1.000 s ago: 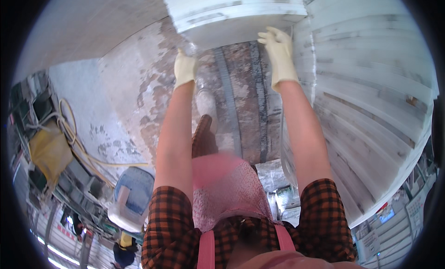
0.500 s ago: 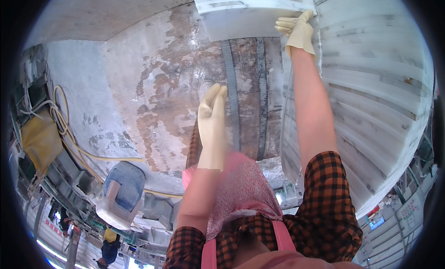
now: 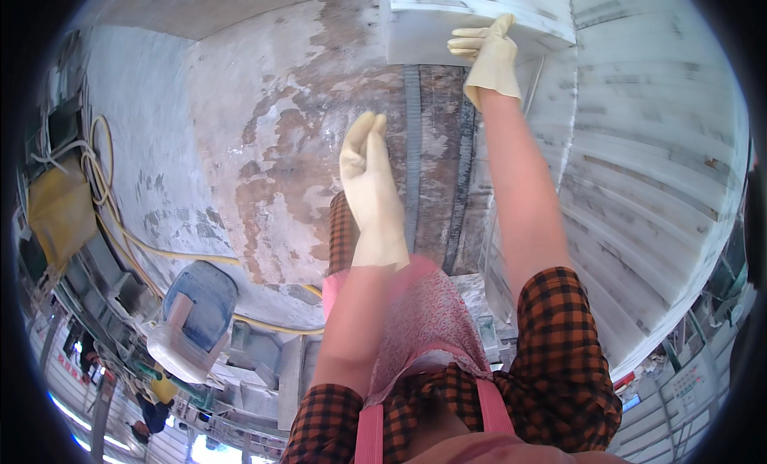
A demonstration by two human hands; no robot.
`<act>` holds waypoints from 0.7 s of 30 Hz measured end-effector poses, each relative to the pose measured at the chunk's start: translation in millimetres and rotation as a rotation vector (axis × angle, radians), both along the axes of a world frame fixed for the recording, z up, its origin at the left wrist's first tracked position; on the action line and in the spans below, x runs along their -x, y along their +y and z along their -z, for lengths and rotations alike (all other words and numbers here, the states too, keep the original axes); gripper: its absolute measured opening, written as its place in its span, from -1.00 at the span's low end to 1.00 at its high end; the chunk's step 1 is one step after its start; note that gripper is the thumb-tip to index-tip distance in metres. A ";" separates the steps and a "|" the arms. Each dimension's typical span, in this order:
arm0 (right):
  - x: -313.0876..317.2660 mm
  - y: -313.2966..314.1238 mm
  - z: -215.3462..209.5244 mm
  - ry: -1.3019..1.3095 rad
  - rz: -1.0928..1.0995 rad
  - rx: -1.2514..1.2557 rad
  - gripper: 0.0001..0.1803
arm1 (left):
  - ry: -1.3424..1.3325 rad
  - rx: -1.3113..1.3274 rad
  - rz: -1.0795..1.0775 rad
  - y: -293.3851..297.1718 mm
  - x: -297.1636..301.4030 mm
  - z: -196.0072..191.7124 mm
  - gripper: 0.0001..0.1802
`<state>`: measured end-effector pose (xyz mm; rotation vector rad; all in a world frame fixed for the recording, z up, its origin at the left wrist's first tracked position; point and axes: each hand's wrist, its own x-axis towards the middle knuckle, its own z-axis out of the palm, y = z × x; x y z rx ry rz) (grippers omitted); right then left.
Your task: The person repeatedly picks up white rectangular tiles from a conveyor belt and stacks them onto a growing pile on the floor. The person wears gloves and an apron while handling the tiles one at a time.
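Note:
My left hand [image 3: 371, 184], in a cream rubber glove, is held in front of my pink speckled apron [image 3: 415, 316] above a worn brown-and-white surface [image 3: 296, 168]. Its fingers are stretched out and close together, with nothing in them. My right hand [image 3: 487, 60], gloved alike, reaches farther ahead with its fingers spread to the left and the thumb up. It lies over the near side of a white block-like stack [image 3: 427, 36] at the top. Whether it touches that side I cannot tell.
Tall layered white slabs [image 3: 639, 184] with dark gaps line the right. Two ridged grey strips [image 3: 412, 144] cross the worn surface. To the left are a yellow hose [image 3: 120, 224], a yellow cloth-like sheet [image 3: 60, 216] and a blue-and-white chair [image 3: 196, 312]. Another person [image 3: 152, 412] is at lower left.
My left hand has risen forward from near the apron. My right hand has shifted left along the white stack's near side. The whole view has turned slightly, so the stack appears farther right.

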<state>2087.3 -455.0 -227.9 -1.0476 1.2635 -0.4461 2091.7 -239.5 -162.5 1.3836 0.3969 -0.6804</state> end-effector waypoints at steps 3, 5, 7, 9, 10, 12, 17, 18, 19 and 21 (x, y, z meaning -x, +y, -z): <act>9.3 -10.0 -3.0 0.069 -0.109 0.021 -0.09 | -0.011 0.006 0.013 -0.6 0.2 1.6 -0.61; 15.0 -18.5 -1.3 0.123 -0.181 0.079 -0.10 | -0.044 0.001 0.032 -0.3 -0.8 2.5 -0.62; 18.3 -24.9 1.7 0.111 -0.226 0.045 -0.14 | -0.017 -0.021 0.014 0.4 -2.2 3.4 -0.61; 17.4 -29.5 4.5 0.062 -0.232 0.028 -0.15 | 0.017 -0.014 -0.015 2.7 -2.2 4.6 -0.58; 16.4 -31.3 5.4 0.042 -0.207 -0.023 -0.16 | -0.001 0.003 -0.035 4.3 -2.0 5.3 -0.60; 14.0 -33.8 6.0 0.038 -0.233 -0.017 -0.15 | -0.008 0.028 -0.075 8.3 -1.3 6.5 -0.63; 14.6 -35.2 7.5 0.052 -0.260 0.007 -0.11 | 0.010 -0.015 -0.066 14.7 -2.5 7.6 -0.59; 15.5 -34.8 7.9 0.038 -0.265 -0.012 -0.12 | 0.000 -0.035 -0.037 14.4 -3.1 6.6 -0.57; 16.4 -33.9 8.4 0.023 -0.267 -0.029 -0.12 | 0.018 -0.034 -0.028 13.9 -3.6 5.0 -0.56; 18.2 -32.9 7.6 0.032 -0.258 -0.041 -0.13 | 0.018 -0.036 0.012 11.5 -4.1 0.9 -0.55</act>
